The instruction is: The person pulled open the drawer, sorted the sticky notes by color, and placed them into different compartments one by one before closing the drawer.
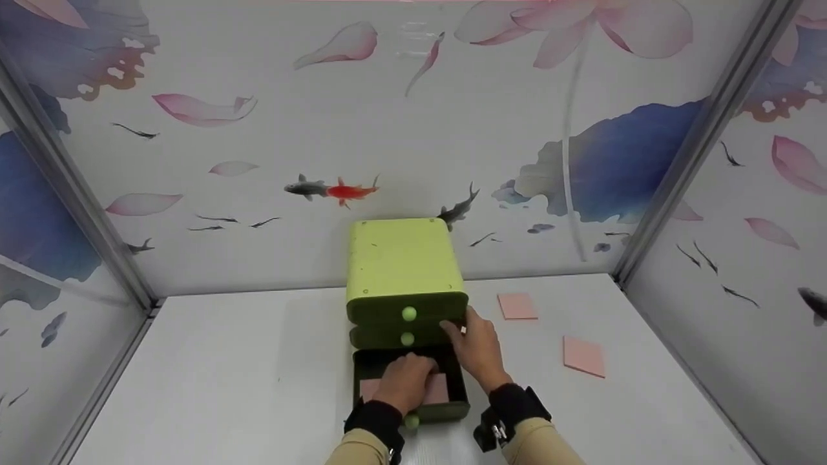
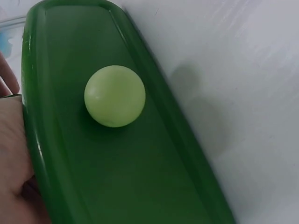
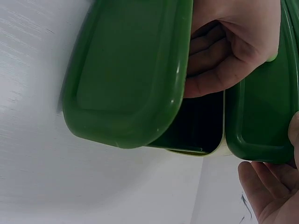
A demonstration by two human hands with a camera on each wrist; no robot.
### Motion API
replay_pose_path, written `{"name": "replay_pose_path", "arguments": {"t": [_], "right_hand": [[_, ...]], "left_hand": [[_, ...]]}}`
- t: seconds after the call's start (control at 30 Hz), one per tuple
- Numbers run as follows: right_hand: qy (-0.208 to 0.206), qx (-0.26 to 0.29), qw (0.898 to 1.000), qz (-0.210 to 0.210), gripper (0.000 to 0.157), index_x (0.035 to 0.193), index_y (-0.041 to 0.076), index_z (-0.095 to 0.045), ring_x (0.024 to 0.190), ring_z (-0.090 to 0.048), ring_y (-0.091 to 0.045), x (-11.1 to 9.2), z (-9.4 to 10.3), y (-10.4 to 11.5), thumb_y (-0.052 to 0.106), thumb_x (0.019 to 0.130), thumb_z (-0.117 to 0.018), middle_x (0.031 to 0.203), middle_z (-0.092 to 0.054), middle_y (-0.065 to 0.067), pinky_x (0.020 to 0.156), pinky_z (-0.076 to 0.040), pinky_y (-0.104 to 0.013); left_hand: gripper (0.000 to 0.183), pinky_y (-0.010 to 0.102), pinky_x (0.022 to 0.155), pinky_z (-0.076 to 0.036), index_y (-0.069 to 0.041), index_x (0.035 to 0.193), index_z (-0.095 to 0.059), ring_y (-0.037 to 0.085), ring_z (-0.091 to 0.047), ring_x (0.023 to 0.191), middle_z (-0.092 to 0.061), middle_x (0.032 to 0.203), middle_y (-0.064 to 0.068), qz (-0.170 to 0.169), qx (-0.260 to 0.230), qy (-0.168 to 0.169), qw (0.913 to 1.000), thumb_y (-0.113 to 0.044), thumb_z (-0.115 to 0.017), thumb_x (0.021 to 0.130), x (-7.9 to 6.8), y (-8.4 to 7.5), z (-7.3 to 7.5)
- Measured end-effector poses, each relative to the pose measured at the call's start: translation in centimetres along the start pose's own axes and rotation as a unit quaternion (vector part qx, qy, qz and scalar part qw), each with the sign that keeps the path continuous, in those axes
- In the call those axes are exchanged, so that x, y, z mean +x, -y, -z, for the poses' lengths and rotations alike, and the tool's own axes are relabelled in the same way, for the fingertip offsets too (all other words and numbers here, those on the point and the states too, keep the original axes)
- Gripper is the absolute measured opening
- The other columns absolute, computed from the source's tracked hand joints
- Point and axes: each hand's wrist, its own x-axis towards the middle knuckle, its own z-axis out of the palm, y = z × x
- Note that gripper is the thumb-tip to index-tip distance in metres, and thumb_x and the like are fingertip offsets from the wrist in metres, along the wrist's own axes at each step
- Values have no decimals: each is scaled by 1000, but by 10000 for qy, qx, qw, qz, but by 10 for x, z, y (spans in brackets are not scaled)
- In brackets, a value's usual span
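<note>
A small green drawer cabinet (image 1: pixel 404 255) stands against the back wall, its bottom drawer (image 1: pixel 460 412) pulled out. My left hand (image 1: pixel 406 382) reaches down into that drawer with bent fingers, and I cannot tell whether they hold anything. Pink sticky notes (image 1: pixel 437 389) show inside on both sides of this hand. In the left wrist view, the drawer's round light-green knob (image 2: pixel 115 96) is close to the camera. My right hand (image 1: pixel 479 345) grips the cabinet's right front edge, thumb (image 3: pixel 294 130) at the middle drawer's front (image 3: pixel 264 116), fingers (image 3: pixel 261 186) round the side.
Two pink sticky-note pads lie on the white table to the right: one pad (image 1: pixel 517 306) near the cabinet, another pad (image 1: pixel 583 356) farther right and nearer. Walls printed with fish and petals enclose the table, with metal posts (image 1: pixel 704 142) at the corners.
</note>
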Motion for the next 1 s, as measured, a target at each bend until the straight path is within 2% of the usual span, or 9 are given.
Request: {"name": "replay_pose_path", "arguments": {"t": [0.13,0.47,0.63,0.77,0.87,1.0], "right_hand": [[-3,10,10000,-3,30,116,5,-61,99,-71,-26,0,-1,1,25,94,-65,108,-72,-16,80,-58,-40],[-42,-81,10000,-40,29,114,5,-61,98,-71,-27,1,-1,0,25,94,-65,107,-72,-16,80,-58,-41],[-100,-189,9998,7,28,111,4,-62,96,-71,-28,1,-1,-1,25,94,-66,104,-73,-16,79,-57,-42],[-87,-159,9998,-29,28,111,3,-62,97,-71,-28,0,-1,0,25,94,-66,104,-73,-17,80,-57,-43],[-56,-122,9999,-22,29,113,2,-61,99,-70,-29,1,-2,0,24,94,-65,107,-72,-18,82,-57,-44],[-12,-62,9999,-82,29,114,3,-61,101,-70,-29,2,-2,0,24,95,-65,109,-72,-17,83,-57,-44]], "left_hand": [[13,31,59,-53,-15,81,-73,15,-67,70,-71,79,-3,1,-41,-4,10000,-9,-66,90,-1,1,2],[11,33,69,-57,-16,93,-76,16,-70,81,-74,89,-3,77,-311,87,9994,-10,-68,90,-3,0,8],[14,32,69,-57,-15,96,-76,15,-71,82,-75,89,-3,11,-464,-80,9989,-8,-66,89,-5,1,16],[16,33,73,-57,-15,100,-76,16,-71,86,-75,92,-3,110,-526,-229,9983,-11,-63,93,-8,5,23],[15,33,76,-57,-16,102,-76,16,-71,89,-75,96,-3,194,-597,-378,9973,-14,-63,94,-14,10,34],[12,33,73,-57,-16,99,-75,16,-71,87,-75,95,-2,183,-646,-683,9954,-17,-65,93,-26,22,52]]}}
